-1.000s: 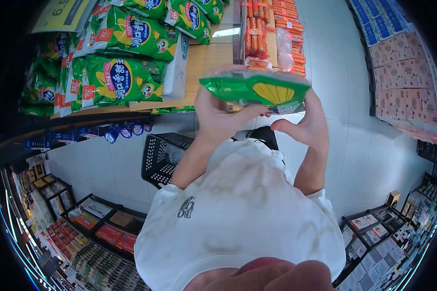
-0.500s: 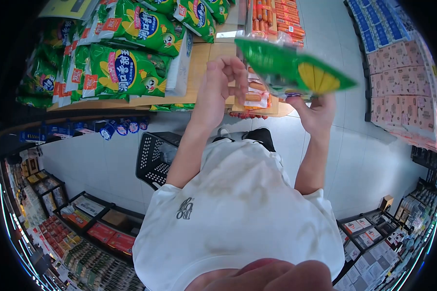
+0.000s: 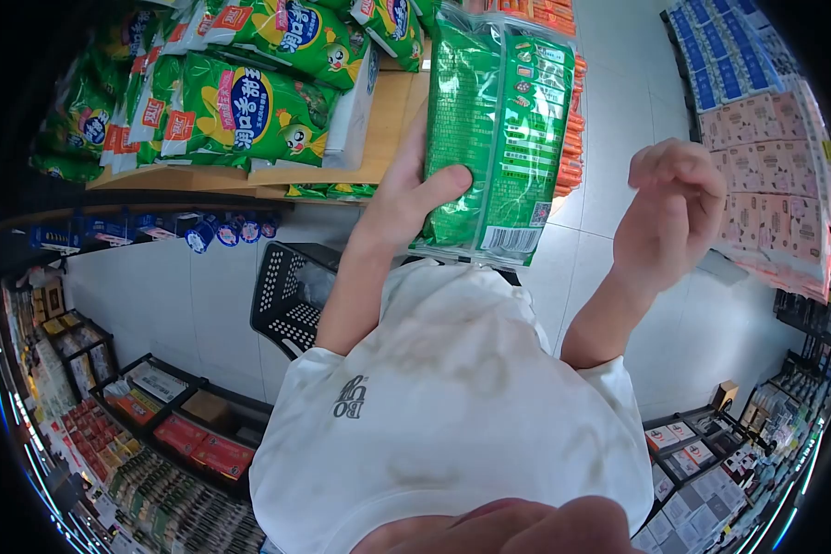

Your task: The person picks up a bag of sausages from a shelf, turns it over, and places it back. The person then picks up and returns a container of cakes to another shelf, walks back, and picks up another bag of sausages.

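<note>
My left hand [image 3: 415, 189] grips the left edge of a green bag [image 3: 499, 138], its thumb lying on the near face and its other fingers hidden behind. The bag is upright, with its printed back, small text and a barcode near the bottom, turned toward me. Off to the right, my right hand [image 3: 669, 203] is raised apart from the bag, its fingers loosely curled and nothing visible in them. Similar green bags [image 3: 249, 111] are piled on the wooden shelf [image 3: 392, 120] at the upper left.
Orange-red packaged sausages [image 3: 571, 138] lie behind the bag. A black perforated basket [image 3: 291, 295] is at my left side. Pink packs [image 3: 771, 185] and blue packs [image 3: 725, 55] are stacked at the right. Low black shelves [image 3: 189, 415] stand at the lower left.
The bag passed from both hands to my right hand, then to my left. It has turned from edge-on to show its back. My right hand has let go and moved right.
</note>
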Available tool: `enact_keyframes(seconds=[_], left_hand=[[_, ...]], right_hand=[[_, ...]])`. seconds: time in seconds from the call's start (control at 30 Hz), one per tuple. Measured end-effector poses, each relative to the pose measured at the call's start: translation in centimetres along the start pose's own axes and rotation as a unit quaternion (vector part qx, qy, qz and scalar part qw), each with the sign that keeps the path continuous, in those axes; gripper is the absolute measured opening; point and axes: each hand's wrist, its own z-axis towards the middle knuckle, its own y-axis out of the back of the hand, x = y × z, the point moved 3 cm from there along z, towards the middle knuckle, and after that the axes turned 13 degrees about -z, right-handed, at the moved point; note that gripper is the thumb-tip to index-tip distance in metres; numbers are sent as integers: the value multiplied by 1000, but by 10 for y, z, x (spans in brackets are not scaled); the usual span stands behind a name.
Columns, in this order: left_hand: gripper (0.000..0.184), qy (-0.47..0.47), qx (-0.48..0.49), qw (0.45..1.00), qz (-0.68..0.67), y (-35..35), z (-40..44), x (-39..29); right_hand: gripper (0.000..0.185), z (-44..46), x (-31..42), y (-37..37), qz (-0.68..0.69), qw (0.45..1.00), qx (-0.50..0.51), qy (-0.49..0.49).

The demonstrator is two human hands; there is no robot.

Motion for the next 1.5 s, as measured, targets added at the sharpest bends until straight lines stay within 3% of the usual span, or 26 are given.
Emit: enact_keyframes(seconds=[0.07, 0.1, 0.2, 0.27, 0.4, 0.47, 0.57, 0.97, 1.17, 1.27, 1.5], left_hand=[[84, -51, 19, 998, 43, 4, 2, -2], [83, -65, 31, 996, 61, 5, 5, -3], [80, -90, 50, 990, 91, 8, 6, -5], [78, -52, 50, 995, 74, 16, 6, -1], [87, -59, 31, 996, 51, 17, 1, 2], [91, -83, 33, 994, 55, 23, 2, 4], [91, 2, -112, 993, 48, -9, -7, -16], [86, -21, -82, 995, -57, 12, -13, -4], [85, -17, -137, 988, 63, 25, -14, -6], [83, -48, -83, 995, 23, 20, -9, -10], [85, -78, -55, 993, 70, 19, 0, -19]], right_hand=[[23, -12, 15, -18, 211, 963, 156, -55], [22, -15, 20, -29, 232, 945, 229, -14], [30, -28, 42, -79, 226, 926, 302, 4], [33, -35, 51, -103, 233, 910, 344, 15], [33, -45, 58, -123, 243, 880, 408, 15], [33, -44, 61, -128, 241, 870, 429, 16], [33, -44, 61, -130, 230, 865, 446, 12], [32, -39, 64, -144, 190, 861, 472, 5], [32, -37, 68, -151, 187, 858, 478, 6], [32, -36, 67, -153, 184, 857, 481, 3], [32, -34, 68, -155, 181, 857, 482, 2]])
